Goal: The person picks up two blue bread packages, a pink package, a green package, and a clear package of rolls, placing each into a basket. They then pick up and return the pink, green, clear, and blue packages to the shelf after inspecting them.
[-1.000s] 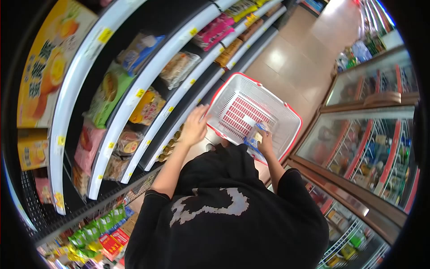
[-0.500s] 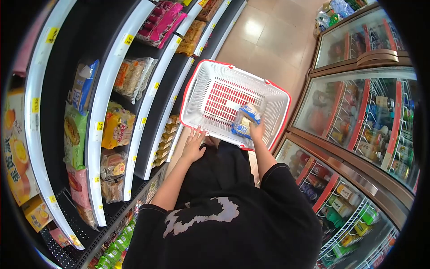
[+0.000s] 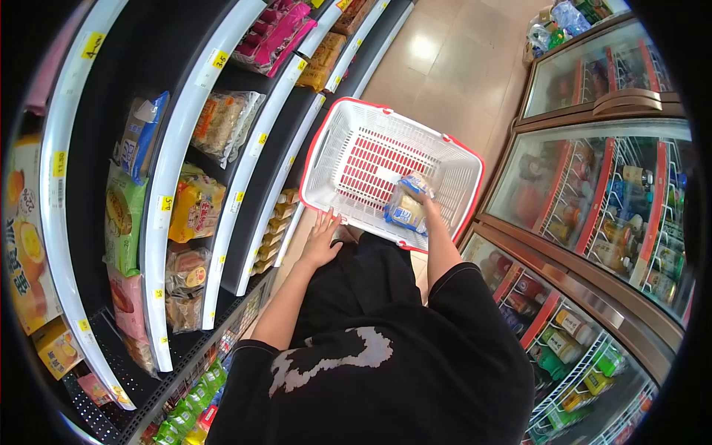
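- Clearly clenched around a clear packet (image 3: 406,211) with a blue label: right hand (image 3: 429,205), fingers closed on the upper far end of the wrapper, thumb side hidden behind it.
- Found inside the white shopping basket (image 3: 328,170) with the red rim, at its near right corner, just beyond the near rim and well apart from the far wall.
- Lying tilted, not flat: long axis from the low end at the near left up to the far right end, where the fingers hold it. So, seen from the grip, hanging down and to the left, toward the middle of the near rim.
- Cannot tell whether already resting on the red basket floor (image 3: 367,167) or hanging just above it. No other goods visible inside.
- Spread open and holding nothing: left hand (image 3: 320,241), palm down, fingertips at the near left corner of the rim. Touching or only very near, not possible to say.
- Much nearer to the packet: right hand, of course. Left hand apart from it, along the same near rim but toward the other corner.
- On the left side, white shelf rails (image 3: 167,178) with yellow price tags and snack bags (image 3: 193,208) behind them. On the right side, a glass-lidded freezer chest (image 3: 564,178) with bottles inside. Both just beside the basket, touched by neither hand.
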A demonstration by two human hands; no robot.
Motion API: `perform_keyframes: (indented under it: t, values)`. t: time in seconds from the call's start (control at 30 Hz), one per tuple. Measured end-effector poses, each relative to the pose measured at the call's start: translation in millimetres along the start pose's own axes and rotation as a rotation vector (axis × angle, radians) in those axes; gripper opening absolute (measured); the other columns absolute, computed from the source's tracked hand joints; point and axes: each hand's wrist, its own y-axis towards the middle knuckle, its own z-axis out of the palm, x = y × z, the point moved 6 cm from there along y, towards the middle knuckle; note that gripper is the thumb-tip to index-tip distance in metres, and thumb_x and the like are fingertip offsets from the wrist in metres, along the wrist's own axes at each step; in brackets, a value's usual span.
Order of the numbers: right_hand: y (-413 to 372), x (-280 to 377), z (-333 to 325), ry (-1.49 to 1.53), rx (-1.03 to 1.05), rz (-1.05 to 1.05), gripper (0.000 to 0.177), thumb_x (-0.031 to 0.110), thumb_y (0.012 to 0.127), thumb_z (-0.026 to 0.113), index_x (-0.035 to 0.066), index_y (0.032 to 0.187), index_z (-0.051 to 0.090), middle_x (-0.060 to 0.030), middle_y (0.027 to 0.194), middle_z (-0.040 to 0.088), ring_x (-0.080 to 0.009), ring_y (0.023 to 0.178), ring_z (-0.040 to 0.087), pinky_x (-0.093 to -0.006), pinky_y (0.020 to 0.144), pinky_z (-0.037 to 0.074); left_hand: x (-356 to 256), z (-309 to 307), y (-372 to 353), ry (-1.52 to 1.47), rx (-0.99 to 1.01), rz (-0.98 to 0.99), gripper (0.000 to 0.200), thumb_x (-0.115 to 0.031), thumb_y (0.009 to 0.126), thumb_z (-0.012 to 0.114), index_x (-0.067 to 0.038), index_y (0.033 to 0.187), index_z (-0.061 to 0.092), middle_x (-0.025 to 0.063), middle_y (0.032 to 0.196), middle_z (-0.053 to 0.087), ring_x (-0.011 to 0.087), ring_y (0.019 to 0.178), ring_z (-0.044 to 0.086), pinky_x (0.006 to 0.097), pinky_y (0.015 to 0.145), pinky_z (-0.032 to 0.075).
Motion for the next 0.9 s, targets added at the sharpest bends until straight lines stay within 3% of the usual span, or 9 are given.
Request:
perform_keyframes:
  t: [0.07, 0.2, 0.3, 0.33, 0.47, 0.57, 0.7, 0.73, 0.9]
  values:
    - [-21.3, 15.3, 1.3, -0.166, 0.045, -0.042, 0.045, 0.027, 0.073, 0.067, -0.007, 0.101, 0.059, -0.0172, 0.109, 0.055, -0.0246, 0.095, 0.056, -0.032, 0.08, 0.045, 1.5, 0.5, 0.5, 0.006, 0.006, -0.006, 0.069, -0.02, 0.073, 0.062, -0.015, 0.135, 0.03, 0.0076, 0.145, 0.012, 0.0331, 0.133, 0.008, 0.0501, 0.102, 0.023]
    - [-37.0, 33.3, -1.2, -0.484, -0.143, -0.502, 0.052, 0.033, 0.072, 0.067, -0.007, 0.102, 0.056, -0.0224, 0.116, 0.045, -0.0328, 0.112, 0.042, -0.0372, 0.096, 0.033, 7.4, 2.6, 1.7, -0.009, 0.014, -0.021, 0.065, -0.021, 0.074, 0.061, -0.014, 0.132, 0.034, 0.0079, 0.145, 0.014, 0.0318, 0.133, 0.009, 0.0503, 0.102, 0.023]
    - [-71.4, 64.3, 7.6, -0.404, -0.019, -0.591, 0.05, 0.033, 0.072, 0.066, -0.004, 0.105, 0.055, -0.0211, 0.118, 0.043, -0.0325, 0.115, 0.039, -0.0383, 0.098, 0.031, 13.2, 3.7, 4.8, -0.065, -0.01, -0.042, 0.059, -0.024, 0.075, 0.061, -0.012, 0.128, 0.04, 0.0112, 0.142, 0.022, 0.0323, 0.132, 0.015, 0.0485, 0.103, 0.024]
    - [-82.1, 74.0, 12.2, -0.452, 0.039, -0.664, 0.045, 0.033, 0.076, 0.063, 0.0, 0.106, 0.055, -0.0167, 0.118, 0.043, -0.0291, 0.117, 0.038, -0.0341, 0.099, 0.028, 15.6, 4.3, 6.5, -0.087, -0.023, -0.05, 0.057, -0.025, 0.075, 0.061, -0.012, 0.127, 0.042, 0.0127, 0.141, 0.025, 0.0327, 0.131, 0.017, 0.0475, 0.103, 0.024]
    - [-143.4, 115.6, 34.5, -0.46, 0.261, -0.805, 0.047, 0.029, 0.073, 0.066, 0.003, 0.111, 0.052, -0.0185, 0.124, 0.039, -0.0304, 0.121, 0.035, -0.0369, 0.1, 0.027, 6.3, -14.0, 5.7, -0.588, -0.155, -0.084, 0.048, -0.027, 0.081, 0.059, -0.008, 0.123, 0.044, 0.0211, 0.131, 0.038, 0.0306, 0.122, 0.036, 0.0362, 0.101, 0.03]
    - [-215.3, 153.3, 54.5, -0.423, 0.445, -0.881, 0.046, 0.026, 0.074, 0.066, 0.004, 0.112, 0.051, -0.0168, 0.123, 0.039, -0.0298, 0.12, 0.035, -0.0365, 0.1, 0.027, -3.6, -35.0, 2.4, -0.998, -0.154, -0.148, 0.045, -0.029, 0.087, 0.053, -0.003, 0.122, 0.043, 0.0145, 0.125, 0.045, 0.025, 0.123, 0.036, 0.0326, 0.1, 0.03]
    - [-284.7, 175.8, 84.3, -0.464, 0.62, -1.074, 0.049, 0.019, 0.071, 0.066, 0.004, 0.115, 0.05, -0.017, 0.127, 0.036, -0.0291, 0.123, 0.031, -0.0352, 0.102, 0.023, -39.9, -105.3, -21.4, -1.404, -0.308, -0.049, 0.046, -0.031, 0.091, 0.045, -0.002, 0.126, 0.036, 0.0127, 0.122, 0.046, 0.0256, 0.11, 0.05, 0.0353, 0.095, 0.035]
    - [-305.4, 181.7, 93.4, -0.446, 0.685, -1.08, 0.052, 0.018, 0.07, 0.066, 0.003, 0.116, 0.049, -0.0183, 0.128, 0.035, -0.0308, 0.124, 0.03, -0.0363, 0.103, 0.022, -38.9, -114.9, -25.6, -1.521, -0.332, -0.007, 0.042, -0.023, 0.09, 0.047, -0.004, 0.126, 0.035, 0.0118, 0.119, 0.049, 0.0237, 0.101, 0.056, 0.035, 0.091, 0.041]
    - [-379.6, 199.8, 125.6, -0.411, 0.844, -1.258, 0.043, 0.013, 0.07, 0.064, 0.004, 0.11, 0.051, -0.0192, 0.132, 0.033, -0.031, 0.125, 0.03, -0.0382, 0.103, 0.022, -42.2, -174.6, -77.3, -1.47, -0.634, 0.13, 0.036, -0.005, 0.083, 0.056, 0.0, 0.117, 0.043, 0.0088, 0.103, 0.058, 0.016, 0.091, 0.059, 0.0289, 0.075, 0.053]
